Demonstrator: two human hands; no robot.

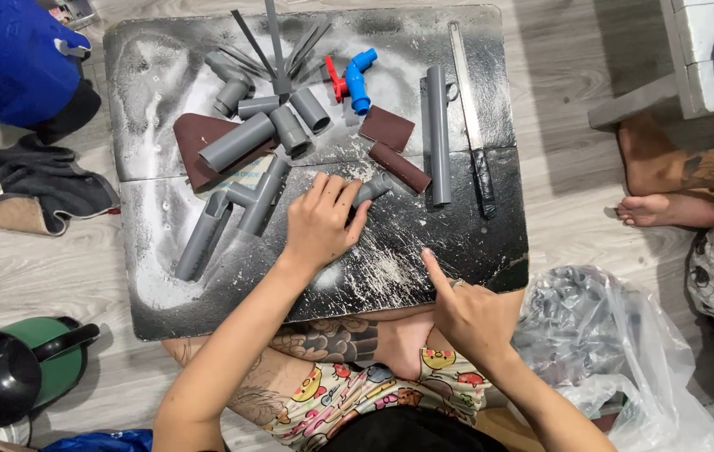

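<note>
My left hand point(321, 222) rests on a dusty black board point(164, 285), fingers curled over a short grey pipe fitting point(372, 188). My right hand point(466, 311) is at the board's near edge, index finger stretched out and touching the surface, holding nothing. Just left of my left hand lies a joined grey pipe assembly point(231, 213). Further back are several loose grey pipe pieces point(277, 121), a long grey pipe point(438, 134), dark red sandpaper pieces point(387, 127) and a rolled one point(400, 167), and a blue tap with a red handle point(355, 79).
A metal saw blade or ruler point(466, 84) lies at the board's right side. A clear plastic bag point(616, 343) sits at right, a green and black pot point(14, 372) at lower left, a crumpled cloth point(30, 188) at left. Another person's bare feet point(658, 209) are at right.
</note>
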